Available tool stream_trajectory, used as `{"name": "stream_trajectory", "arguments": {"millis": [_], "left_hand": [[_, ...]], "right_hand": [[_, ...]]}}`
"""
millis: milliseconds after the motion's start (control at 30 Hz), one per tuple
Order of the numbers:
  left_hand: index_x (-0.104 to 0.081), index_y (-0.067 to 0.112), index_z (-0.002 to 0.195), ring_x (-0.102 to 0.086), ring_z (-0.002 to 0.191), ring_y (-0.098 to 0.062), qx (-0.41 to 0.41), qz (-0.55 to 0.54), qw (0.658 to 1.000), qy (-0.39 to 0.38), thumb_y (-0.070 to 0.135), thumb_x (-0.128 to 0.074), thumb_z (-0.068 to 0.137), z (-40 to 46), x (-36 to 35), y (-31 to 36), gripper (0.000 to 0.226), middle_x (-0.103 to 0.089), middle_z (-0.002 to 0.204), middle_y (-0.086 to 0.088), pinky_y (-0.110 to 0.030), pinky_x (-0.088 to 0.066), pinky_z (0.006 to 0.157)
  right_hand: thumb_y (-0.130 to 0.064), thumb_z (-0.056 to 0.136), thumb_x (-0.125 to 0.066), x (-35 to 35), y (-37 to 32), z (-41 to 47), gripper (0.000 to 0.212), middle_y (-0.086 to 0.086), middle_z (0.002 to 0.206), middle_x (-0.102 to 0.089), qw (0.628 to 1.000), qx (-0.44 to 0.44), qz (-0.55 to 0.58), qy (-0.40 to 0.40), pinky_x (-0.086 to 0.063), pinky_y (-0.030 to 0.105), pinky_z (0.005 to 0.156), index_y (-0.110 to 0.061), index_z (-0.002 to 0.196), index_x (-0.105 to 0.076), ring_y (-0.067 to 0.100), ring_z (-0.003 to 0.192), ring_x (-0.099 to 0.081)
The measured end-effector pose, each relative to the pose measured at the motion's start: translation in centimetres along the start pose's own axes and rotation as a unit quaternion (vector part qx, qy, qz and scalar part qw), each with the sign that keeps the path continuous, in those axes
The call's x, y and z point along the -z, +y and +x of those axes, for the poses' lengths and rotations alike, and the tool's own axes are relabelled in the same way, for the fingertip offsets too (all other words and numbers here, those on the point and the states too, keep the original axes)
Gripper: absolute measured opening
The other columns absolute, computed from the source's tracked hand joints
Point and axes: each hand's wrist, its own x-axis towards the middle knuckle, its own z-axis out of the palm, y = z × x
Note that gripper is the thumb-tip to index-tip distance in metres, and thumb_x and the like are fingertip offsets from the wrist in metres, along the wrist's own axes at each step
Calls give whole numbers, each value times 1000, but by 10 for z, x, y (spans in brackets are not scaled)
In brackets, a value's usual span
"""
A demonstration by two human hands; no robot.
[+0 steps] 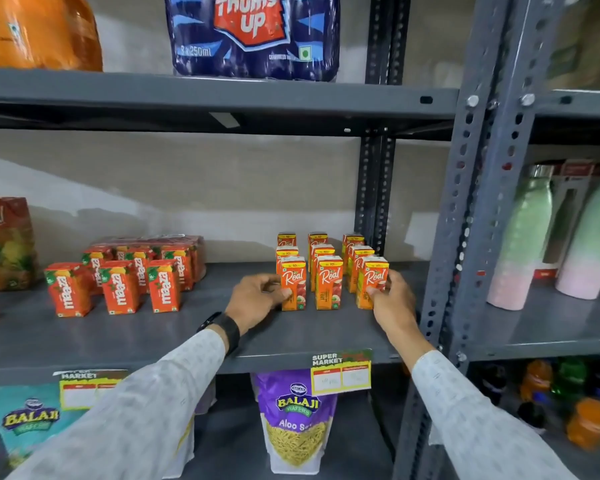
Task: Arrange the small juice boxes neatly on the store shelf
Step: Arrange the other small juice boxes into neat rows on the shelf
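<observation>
Small orange Real juice boxes stand upright in three short rows on the grey metal shelf (187,327), near its right end. My left hand (257,299) grips the front box of the left row (293,284) from its left side. My right hand (394,301) holds the front box of the right row (373,282) from its right side. The middle row's front box (329,283) stands untouched between them. Further boxes stand behind each front box.
Red Maaza juice boxes (122,285) stand in a group to the left, with a large Real carton (4,244) at the far left. A perforated steel upright (465,220) borders the right. Snack bags (297,420) hang below, a Thums Up pack (253,32) sits above.
</observation>
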Motion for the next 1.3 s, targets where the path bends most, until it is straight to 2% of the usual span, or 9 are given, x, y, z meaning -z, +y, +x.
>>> {"name": "stream_trajectory", "arguments": {"millis": [133, 333, 633, 733, 833, 967, 1167, 1300], "left_hand": [[-67, 17, 128, -73, 102, -13, -2, 6, 1000, 3, 27, -81, 85, -3, -16, 11, 47, -76, 111, 1, -39, -57, 98], [-66, 17, 130, -70, 105, -11, -12, 9, 1000, 0, 26, -78, 87, -5, -22, 15, 45, -75, 117, 1, -36, -57, 99], [-65, 18, 133, -70, 109, -13, -6, 8, 1000, -3, 29, -78, 87, -1, -21, 11, 49, -74, 122, 2, -40, -55, 102], [-67, 18, 132, -71, 105, -12, -8, 2, 1000, 1, 29, -77, 87, -1, -23, 10, 47, -75, 119, 3, -38, -57, 98], [-69, 18, 129, -72, 102, -11, -5, -9, 1000, 7, 30, -77, 87, 0, -27, 9, 44, -76, 116, 3, -33, -60, 92], [-71, 19, 127, -73, 101, -13, -2, -10, 1000, 12, 31, -77, 87, -1, -27, 6, 42, -77, 115, 2, -36, -61, 91], [-75, 20, 121, -75, 97, -15, -15, -10, 1000, 16, 30, -78, 87, -17, -20, 2, 35, -80, 104, 6, -30, -62, 85], [-76, 26, 116, -76, 93, -9, -36, -3, 999, 13, 30, -79, 87, -37, -12, 5, 29, -80, 97, 13, -29, -61, 85]], "right_hand": [[-27, 93, -75, 0, -1, 5, 47, 0, 127, -68, 1000, 4, -17, -25, -52, 56, 102, -27, 136, -56, 26, 119, -64], [-24, 93, -76, -4, -2, 6, 46, -3, 123, -70, 996, 37, 6, -75, -55, 47, 99, -25, 135, -57, 20, 115, -67], [-24, 91, -79, -6, 0, 6, 49, -3, 123, -71, 994, 61, 20, -85, -57, 41, 94, -24, 135, -57, 18, 112, -69], [-23, 89, -80, -6, -1, 7, 49, -3, 119, -71, 993, 66, 18, -91, -58, 40, 92, -24, 134, -59, 18, 108, -70], [-24, 87, -83, -6, -1, 10, 49, -3, 115, -73, 994, 70, 7, -89, -59, 45, 93, -25, 131, -61, 18, 105, -70], [-24, 84, -85, -3, -2, 10, 50, -4, 111, -75, 993, 67, 8, -96, -59, 48, 93, -25, 129, -63, 18, 104, -72], [-22, 82, -86, 4, 2, -5, 47, -9, 102, -76, 990, 79, 31, -117, -61, 45, 89, -28, 123, -64, 12, 98, -73], [-22, 84, -85, 10, 0, -19, 48, -8, 102, -77, 986, 95, 35, -133, -61, 43, 89, -27, 126, -64, 9, 95, -74]]}}
